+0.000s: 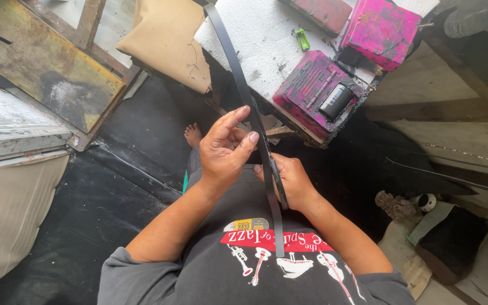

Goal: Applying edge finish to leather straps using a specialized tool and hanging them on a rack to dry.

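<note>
A long black strap (pixel 238 73) runs from the white work surface (pixel 261 39) down over my lap to my chest. My left hand (pixel 227 149) pinches the strap between thumb and fingers about midway along it. My right hand (pixel 292 181) holds the strap just below, with a dark tool-like piece lying along the strap in its grip. Both hands sit close together above my dark grey printed shirt (pixel 255 265).
Two pink-stained blocks (pixel 379 28) and a pink tray with a black roller (pixel 317 93) sit on the white surface, beside a small green object (pixel 302 39). A tan cushion (pixel 165 39) lies behind. Rusty metal frame (pixel 46 62) stands left. Black floor covering (pixel 114 186); my bare foot (pixel 193 135).
</note>
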